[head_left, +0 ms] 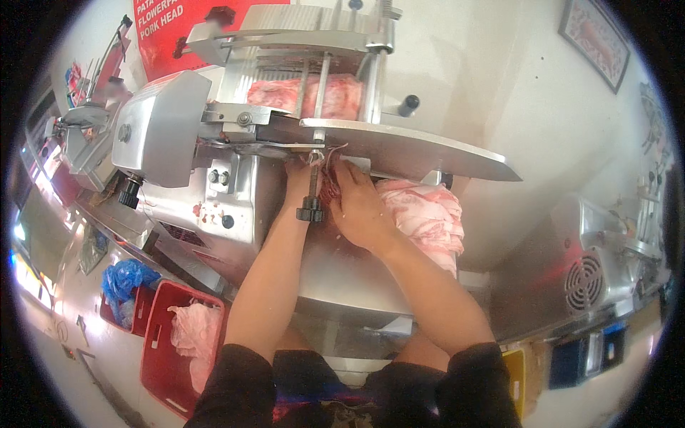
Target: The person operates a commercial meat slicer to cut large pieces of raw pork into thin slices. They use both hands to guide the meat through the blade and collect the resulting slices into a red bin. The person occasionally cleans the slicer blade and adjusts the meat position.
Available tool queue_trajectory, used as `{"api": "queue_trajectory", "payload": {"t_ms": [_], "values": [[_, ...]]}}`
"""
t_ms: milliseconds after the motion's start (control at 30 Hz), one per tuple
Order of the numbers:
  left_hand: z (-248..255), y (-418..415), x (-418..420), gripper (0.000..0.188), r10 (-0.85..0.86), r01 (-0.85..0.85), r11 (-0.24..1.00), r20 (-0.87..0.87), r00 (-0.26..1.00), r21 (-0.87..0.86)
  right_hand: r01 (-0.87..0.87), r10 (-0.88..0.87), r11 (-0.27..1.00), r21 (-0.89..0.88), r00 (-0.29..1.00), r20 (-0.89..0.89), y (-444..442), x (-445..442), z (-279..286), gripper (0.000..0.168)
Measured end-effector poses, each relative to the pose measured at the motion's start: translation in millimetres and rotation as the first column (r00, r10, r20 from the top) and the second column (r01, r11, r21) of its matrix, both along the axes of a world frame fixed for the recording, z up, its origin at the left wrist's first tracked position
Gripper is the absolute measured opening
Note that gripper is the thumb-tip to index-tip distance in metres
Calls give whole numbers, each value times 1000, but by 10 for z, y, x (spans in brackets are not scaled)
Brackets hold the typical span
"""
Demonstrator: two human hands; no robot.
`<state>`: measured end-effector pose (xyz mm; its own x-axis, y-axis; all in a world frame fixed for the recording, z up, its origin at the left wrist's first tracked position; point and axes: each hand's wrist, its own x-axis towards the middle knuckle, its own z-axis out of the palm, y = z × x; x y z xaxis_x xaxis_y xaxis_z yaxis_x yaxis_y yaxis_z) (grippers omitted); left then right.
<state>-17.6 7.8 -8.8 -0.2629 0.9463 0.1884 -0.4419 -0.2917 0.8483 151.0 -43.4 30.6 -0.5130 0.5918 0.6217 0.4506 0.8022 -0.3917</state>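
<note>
Both my hands are under the edge of a metal meat slicer (155, 117), close together. My right hand (361, 206) is curved around thin, dark red meat slices (330, 184), its thumb and fingers against them. On the other side of these slices is my left hand (298, 179), its fingers partly hidden by the slicer and a threaded rod with a black knob (309, 209). Just right of my right hand lies a layered pile of pale pink, fatty meat slices (425, 214). Above, a slab of raw meat (334, 96) rests on the slicer's carriage behind metal bars.
The carriage's pointed metal plate (428, 147) juts right above my right hand. Another slicer (594, 267) stands at the right, and a further one (88, 134) at the far left. Below left, a red crate (150, 353) holds pale plastic; blue plastic bags (126, 278) lie beside it.
</note>
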Motion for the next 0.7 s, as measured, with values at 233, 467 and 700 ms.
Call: {"api": "queue_trajectory", "payload": {"t_ms": [233,467,700], "values": [[50,-48,49,18,-6,12,997,67,998,-82,88,-135,960,266,977,166,-215,44,-13,47],[217,-234,99,14,56,-48,993,73,996,-105,93,-98,995,35,883,459,-245,90,123,41],[290,-281,114,11,95,-97,986,-20,995,-137,-47,47,999,-3,996,-71,-76,11,81,64]]}}
